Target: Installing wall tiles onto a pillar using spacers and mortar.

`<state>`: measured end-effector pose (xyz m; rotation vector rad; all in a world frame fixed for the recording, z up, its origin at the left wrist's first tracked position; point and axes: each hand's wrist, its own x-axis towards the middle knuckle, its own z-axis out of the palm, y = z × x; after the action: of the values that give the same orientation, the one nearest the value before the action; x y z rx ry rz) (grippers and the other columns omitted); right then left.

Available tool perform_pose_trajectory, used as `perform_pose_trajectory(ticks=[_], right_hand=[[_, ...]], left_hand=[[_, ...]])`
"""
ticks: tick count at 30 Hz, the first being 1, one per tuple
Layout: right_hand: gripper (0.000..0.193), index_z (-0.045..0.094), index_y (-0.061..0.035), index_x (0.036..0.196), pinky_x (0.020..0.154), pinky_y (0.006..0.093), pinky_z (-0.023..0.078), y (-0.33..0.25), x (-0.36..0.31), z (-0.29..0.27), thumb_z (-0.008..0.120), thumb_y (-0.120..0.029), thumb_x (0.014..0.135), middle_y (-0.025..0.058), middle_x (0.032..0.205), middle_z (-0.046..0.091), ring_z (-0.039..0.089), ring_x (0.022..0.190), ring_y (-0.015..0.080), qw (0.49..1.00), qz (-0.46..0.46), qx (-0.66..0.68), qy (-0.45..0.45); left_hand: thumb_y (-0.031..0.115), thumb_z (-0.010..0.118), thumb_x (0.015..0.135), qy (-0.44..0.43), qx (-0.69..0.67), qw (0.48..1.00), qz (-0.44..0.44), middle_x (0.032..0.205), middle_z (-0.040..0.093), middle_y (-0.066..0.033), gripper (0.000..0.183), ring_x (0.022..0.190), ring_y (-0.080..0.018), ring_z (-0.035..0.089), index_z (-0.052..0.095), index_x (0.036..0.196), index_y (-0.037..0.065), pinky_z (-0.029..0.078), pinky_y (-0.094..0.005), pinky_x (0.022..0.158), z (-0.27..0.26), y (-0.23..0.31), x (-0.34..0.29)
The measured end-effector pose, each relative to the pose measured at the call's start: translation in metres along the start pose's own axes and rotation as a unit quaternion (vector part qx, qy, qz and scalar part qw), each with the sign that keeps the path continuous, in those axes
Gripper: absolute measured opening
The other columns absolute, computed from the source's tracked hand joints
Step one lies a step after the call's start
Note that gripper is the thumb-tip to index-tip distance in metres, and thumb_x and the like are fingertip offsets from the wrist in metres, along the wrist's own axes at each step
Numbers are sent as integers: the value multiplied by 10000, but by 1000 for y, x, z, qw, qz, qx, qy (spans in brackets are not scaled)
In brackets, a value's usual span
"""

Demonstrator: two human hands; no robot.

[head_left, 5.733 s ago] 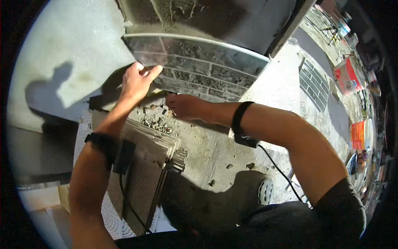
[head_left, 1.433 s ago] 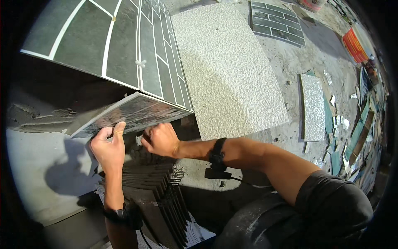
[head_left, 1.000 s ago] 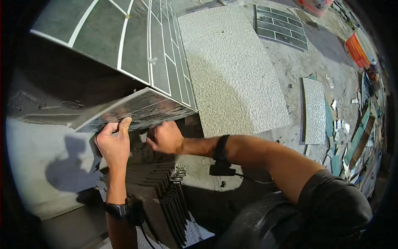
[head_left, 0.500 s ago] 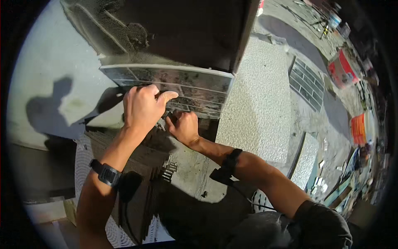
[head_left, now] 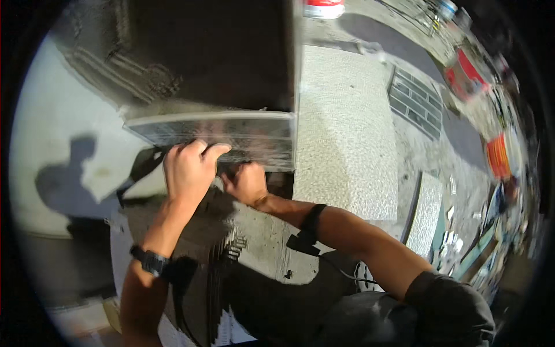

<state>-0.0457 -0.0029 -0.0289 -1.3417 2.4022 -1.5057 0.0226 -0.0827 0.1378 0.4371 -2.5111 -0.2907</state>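
Observation:
A dark grey tile panel (head_left: pixel 245 130) with a brick pattern and a pale upper edge stands against the wall, blurred by motion. My left hand (head_left: pixel 189 170) lies over its lower left part, thumb stretched to the right, other fingers curled down and mostly hidden. Just right of it, my right hand (head_left: pixel 250 184) is closed at the panel's bottom edge. Whatever the fingers of either hand hold is hidden. Above the panel, ridged grey mortar (head_left: pixel 124 72) coats the wall beside a large dark surface (head_left: pixel 211 55).
A rough pale slab (head_left: pixel 350 139) lies to the right, with another brick-patterned tile panel (head_left: pixel 416 103) beyond it. Two red buckets (head_left: pixel 464 78) and an orange bucket (head_left: pixel 498 156) stand farther off. Tile offcuts (head_left: pixel 425 211) litter the right side. A cable (head_left: pixel 341 273) hangs near my right forearm.
The view has shifted, so the panel and wall sit farther left and a little lower in the picture. Both hands keep about the same place at the panel's lower part.

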Motion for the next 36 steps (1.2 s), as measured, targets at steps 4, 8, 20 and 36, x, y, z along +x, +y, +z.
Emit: perform_pose_trajectory(ticks=[4, 8, 20, 36], right_hand=[[405, 724, -26, 691, 642, 464, 557, -6, -1, -1, 709, -389, 869, 196, 645, 670, 681, 626, 382, 997, 38, 9, -63], [353, 743, -61, 758, 678, 475, 554, -10, 1, -21, 682, -385, 886, 191, 695, 691, 696, 686, 374, 991, 58, 38, -110], [365, 721, 47, 1005, 933, 491, 500, -2, -3, -21, 733, -269, 823, 251, 1026, 694, 665, 1016, 409, 985, 43, 166, -8], [287, 720, -10, 742, 640, 493, 535, -12, -9, -33, 704, -284, 826, 186, 700, 686, 678, 636, 377, 987, 28, 161, 6]], left_hand=[[223, 768, 869, -49, 50, 995, -68, 671, 612, -218, 245, 627, -441, 580, 709, 737, 25, 441, -483, 598, -5, 7, -4], [212, 750, 885, -77, 94, 990, -76, 844, 701, -213, 224, 787, -437, 647, 720, 875, -10, 477, -471, 675, -3, 10, -6], [134, 787, 890, -137, 13, 984, -114, 841, 758, -158, 214, 763, -186, 694, 737, 972, -57, 520, -333, 740, 17, 81, 7], [172, 794, 875, -94, 11, 987, -129, 714, 720, -156, 248, 658, -97, 586, 741, 891, -70, 496, -335, 644, 26, 78, 5]])
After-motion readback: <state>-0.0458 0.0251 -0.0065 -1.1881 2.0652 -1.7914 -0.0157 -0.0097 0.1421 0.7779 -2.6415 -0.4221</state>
